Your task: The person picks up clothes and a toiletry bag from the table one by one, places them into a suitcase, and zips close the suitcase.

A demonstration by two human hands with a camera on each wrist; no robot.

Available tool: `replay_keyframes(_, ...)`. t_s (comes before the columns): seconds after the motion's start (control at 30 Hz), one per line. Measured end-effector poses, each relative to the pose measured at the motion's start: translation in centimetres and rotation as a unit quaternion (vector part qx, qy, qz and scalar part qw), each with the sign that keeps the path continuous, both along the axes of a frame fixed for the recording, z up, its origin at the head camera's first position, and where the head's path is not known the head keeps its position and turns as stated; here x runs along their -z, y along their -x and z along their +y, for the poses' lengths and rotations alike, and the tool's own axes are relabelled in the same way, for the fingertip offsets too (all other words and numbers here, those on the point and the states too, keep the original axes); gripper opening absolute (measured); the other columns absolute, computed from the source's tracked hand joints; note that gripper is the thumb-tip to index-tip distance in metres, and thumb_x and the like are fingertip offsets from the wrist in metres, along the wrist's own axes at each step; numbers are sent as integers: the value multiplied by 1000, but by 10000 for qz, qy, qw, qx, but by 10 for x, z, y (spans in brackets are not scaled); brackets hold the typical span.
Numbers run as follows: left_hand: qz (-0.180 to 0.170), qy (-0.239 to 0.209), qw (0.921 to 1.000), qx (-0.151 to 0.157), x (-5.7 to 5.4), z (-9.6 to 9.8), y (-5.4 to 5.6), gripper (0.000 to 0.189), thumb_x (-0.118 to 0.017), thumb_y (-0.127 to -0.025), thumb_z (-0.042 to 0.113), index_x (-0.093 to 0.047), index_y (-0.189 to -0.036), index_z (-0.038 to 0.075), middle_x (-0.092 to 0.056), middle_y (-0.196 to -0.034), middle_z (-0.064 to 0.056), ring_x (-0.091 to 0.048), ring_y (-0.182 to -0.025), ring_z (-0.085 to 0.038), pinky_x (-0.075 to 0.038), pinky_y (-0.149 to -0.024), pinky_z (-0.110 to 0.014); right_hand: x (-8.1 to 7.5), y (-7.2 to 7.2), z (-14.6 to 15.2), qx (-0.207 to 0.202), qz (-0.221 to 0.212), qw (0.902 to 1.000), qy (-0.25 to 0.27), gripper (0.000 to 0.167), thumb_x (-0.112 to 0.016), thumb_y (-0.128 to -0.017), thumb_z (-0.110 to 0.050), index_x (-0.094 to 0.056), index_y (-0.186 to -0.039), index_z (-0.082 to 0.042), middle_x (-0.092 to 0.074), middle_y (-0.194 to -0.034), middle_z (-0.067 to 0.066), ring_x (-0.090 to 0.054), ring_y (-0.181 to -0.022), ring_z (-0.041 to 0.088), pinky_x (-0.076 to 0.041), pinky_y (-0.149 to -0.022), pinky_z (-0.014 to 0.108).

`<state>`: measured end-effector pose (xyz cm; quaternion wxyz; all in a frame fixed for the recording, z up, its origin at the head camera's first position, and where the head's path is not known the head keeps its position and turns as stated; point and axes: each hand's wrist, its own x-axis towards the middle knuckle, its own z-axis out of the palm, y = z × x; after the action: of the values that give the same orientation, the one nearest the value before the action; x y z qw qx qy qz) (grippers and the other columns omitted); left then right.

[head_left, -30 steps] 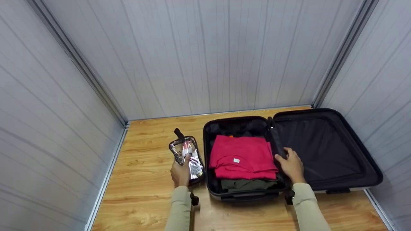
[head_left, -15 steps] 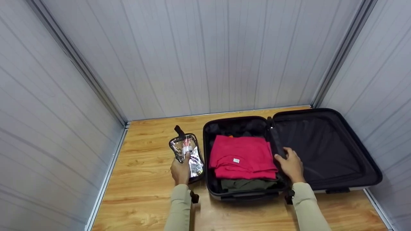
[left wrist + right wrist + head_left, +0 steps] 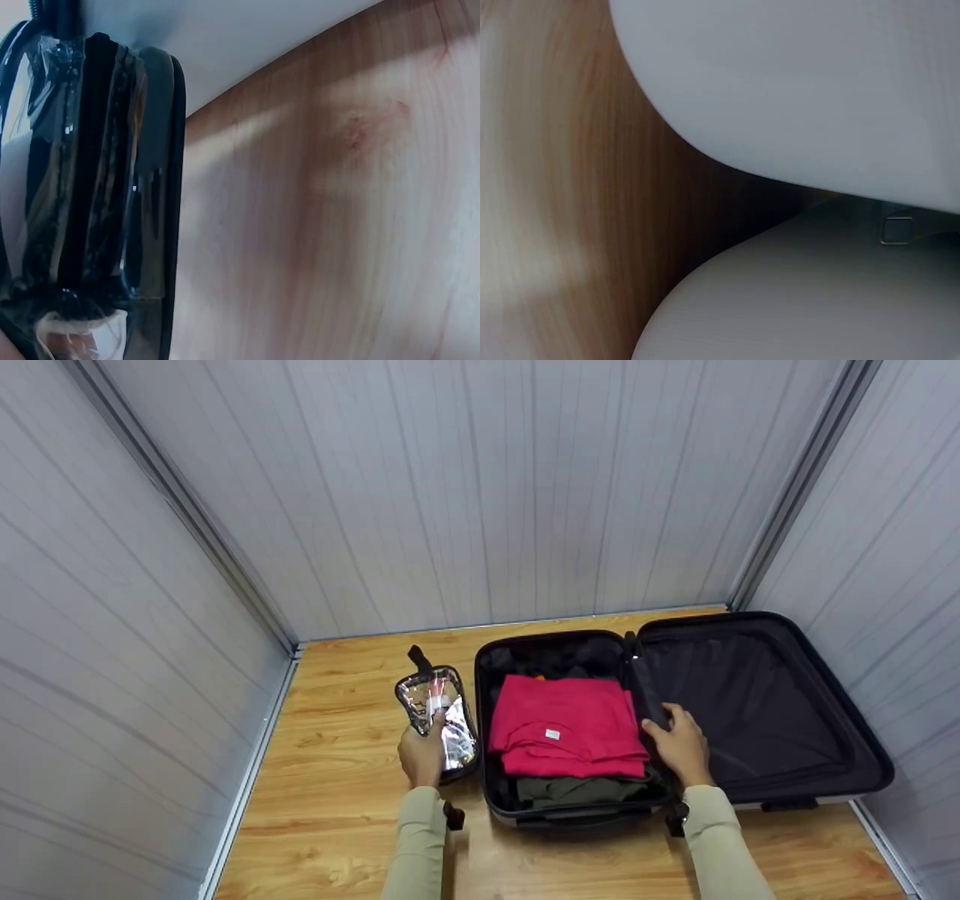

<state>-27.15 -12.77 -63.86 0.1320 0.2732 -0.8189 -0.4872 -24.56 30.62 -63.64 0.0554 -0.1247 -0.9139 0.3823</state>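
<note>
In the head view my left hand [image 3: 422,754] grips a clear toiletry pouch [image 3: 457,735] with black trim and a strap at its far end. My thumb lies on top; several small items show through the plastic. The pouch [image 3: 90,172] fills the left of the left wrist view, its dark zip facing the camera. Right beside it stands the open suitcase [image 3: 486,780], its left half packed with a folded red shirt [image 3: 566,720] over dark green clothing [image 3: 581,791]. My right hand [image 3: 681,746] grips the suitcase's inner rim along the hinge, thumb towards the clothes.
The suitcase's lined other half [image 3: 750,705] lies flat on the right, near the wall panel [image 3: 900,585]. Pale outer shells [image 3: 795,82] curve over the wood floor [image 3: 547,180] in the right wrist view. Another wall panel [image 3: 480,495] stands behind.
The pouch has slid slightly forward, away from me, with my left hand moving a little the same way. My right hand and the suitcase stay put.
</note>
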Motion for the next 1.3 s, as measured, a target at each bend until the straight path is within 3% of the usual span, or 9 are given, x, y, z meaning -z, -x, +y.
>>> replay_keyframes(0.2, 106, 33, 9999, -1, -5, 1, 1, 53, -72, -87, 61, -61, -75, 11, -73, -90, -19, -67, -81, -37, -49, -74, -52, 0, 0, 0, -17, 5, 10000, -17, 64, -64, -99, -39, -47, -149, -4, -58, -118, 23, -58, -104, 39, -43, -91, 57)
replay_keyframes(0.7, -1, 27, 10000, -21, -11, 1, 2, 52, -71, -87, 60, -63, -76, 10, -74, -91, -19, -68, -83, -37, -49, -74, -53, -1, -1, 0, -101, -71, 9999, 76, 65, -62, -100, -39, -44, -152, -4, -56, -130, 27, -56, -116, 44, -41, -99, 62)
replay_keyframes(1.3, 145, 62, 9999, 8, -22, -2, 3, 52, -71, -87, 61, -59, -70, 13, -72, -86, -16, -64, -75, -32, -48, -69, -48, -1, -1, 0, -62, -75, 9999, 89, 65, -63, -100, -39, -45, -151, -4, -57, -129, 28, -56, -117, 45, -42, -99, 62)
